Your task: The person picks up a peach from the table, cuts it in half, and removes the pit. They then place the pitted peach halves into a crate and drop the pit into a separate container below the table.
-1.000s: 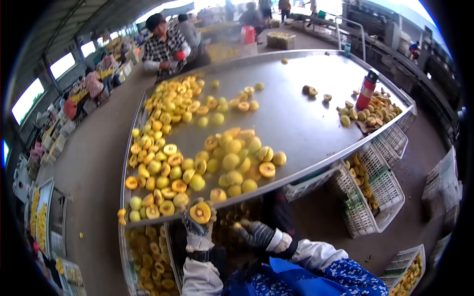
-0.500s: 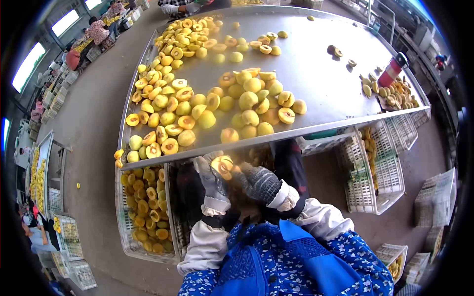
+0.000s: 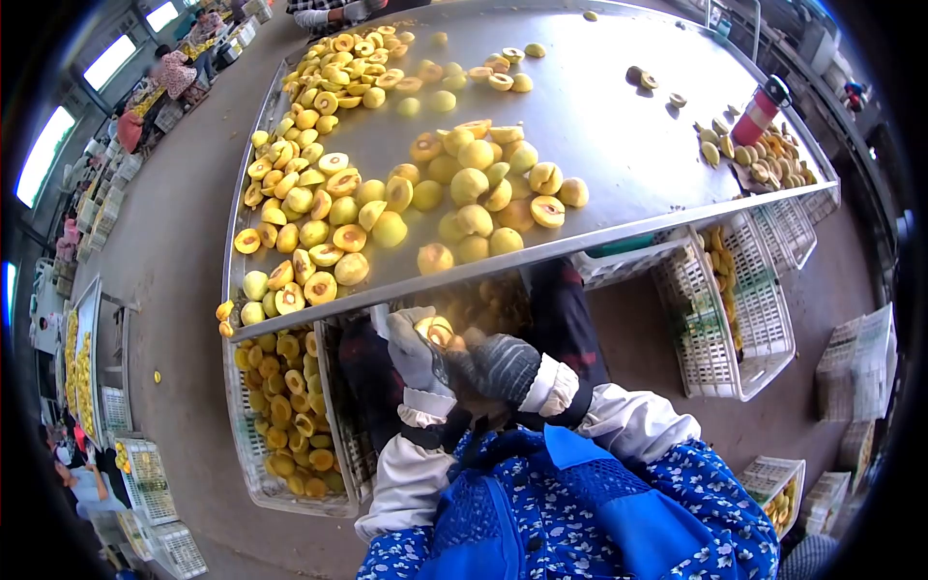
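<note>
My left hand (image 3: 418, 356), in a grey glove, is wrapped round a halved yellow fruit (image 3: 436, 331) just below the table's near edge. The cut face of the fruit shows orange. Close against it on the right is my right hand (image 3: 498, 367), gloved in dark grey, its fingers curled toward the fruit; haze blurs the fingertips, and anything they hold is hidden. Above both hands, many whole and halved yellow fruits (image 3: 471, 186) lie on the metal table (image 3: 619, 126).
A white crate (image 3: 253, 474) of halved fruits stands below the table at left. More crates (image 3: 715, 338) stand at right. A red bottle (image 3: 757, 116) is on the table's right side beside fruit pieces. A co-worker's gloved hands (image 3: 358, 10) show at the far edge.
The view has shifted a little, so the table sits slightly further left and up. My left fingers now cover more of the fruit, and my right hand remains close beside it.
</note>
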Tool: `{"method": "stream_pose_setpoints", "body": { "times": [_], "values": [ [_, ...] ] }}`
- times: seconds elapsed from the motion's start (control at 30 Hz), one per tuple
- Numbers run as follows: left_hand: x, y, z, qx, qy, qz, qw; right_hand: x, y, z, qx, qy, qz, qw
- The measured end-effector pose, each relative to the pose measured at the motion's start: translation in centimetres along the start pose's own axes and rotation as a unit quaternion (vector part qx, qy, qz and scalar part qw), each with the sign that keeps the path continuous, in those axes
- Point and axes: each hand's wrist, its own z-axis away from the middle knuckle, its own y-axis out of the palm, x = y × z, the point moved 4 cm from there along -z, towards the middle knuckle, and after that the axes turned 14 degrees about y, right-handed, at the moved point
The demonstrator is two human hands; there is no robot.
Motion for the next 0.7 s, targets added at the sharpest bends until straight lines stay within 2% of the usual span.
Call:
{"method": "stream_pose_setpoints", "body": {
  "times": [0.2, 0.27, 0.37, 0.47, 0.57, 0.6, 0.63, 0.67, 0.7],
  "values": [
    [1.6, -0.1, -0.4, 0.025, 0.043, -0.026, 0.998, -0.3, -0.6, 0.1, 0.008, 0.010, -0.059, 0.998],
    [0.9, 0.2, 0.0, 0.037, 0.042, -0.006, 0.998, -0.2, -0.6, 0.2, 0.018, 0.031, -0.088, 0.995],
    [1.0, 0.1, 0.3, 0.040, 0.020, -0.001, 0.999, -0.8, 0.1, 0.1, 0.012, 0.014, -0.095, 0.995],
    [-0.2, 0.7, 0.8, 0.061, -0.010, -0.008, 0.998, -0.4, -0.6, 0.5, 0.046, 0.043, -0.090, 0.994],
    [0.2, 1.1, 0.5, 0.116, 0.005, 0.018, 0.993, -1.0, -0.3, 0.7, 0.049, 0.018, -0.170, 0.984],
    [0.6, 1.1, 0.1, 0.137, 0.017, 0.032, 0.990, -1.1, -0.3, 0.7, 0.099, 0.035, -0.276, 0.955],
    [1.3, 1.3, 0.0, 0.180, -0.064, 0.108, 0.976, -1.2, -0.3, 0.9, 0.148, 0.053, -0.379, 0.912],
    [1.8, 1.5, 0.0, 0.220, -0.144, 0.183, 0.947, -2.2, 0.5, 0.7, 0.228, 0.114, -0.405, 0.878],
    [2.3, 1.7, 0.0, 0.257, -0.223, 0.257, 0.905, -2.6, 0.5, 0.7, 0.255, 0.148, -0.416, 0.860]
  ]
}}
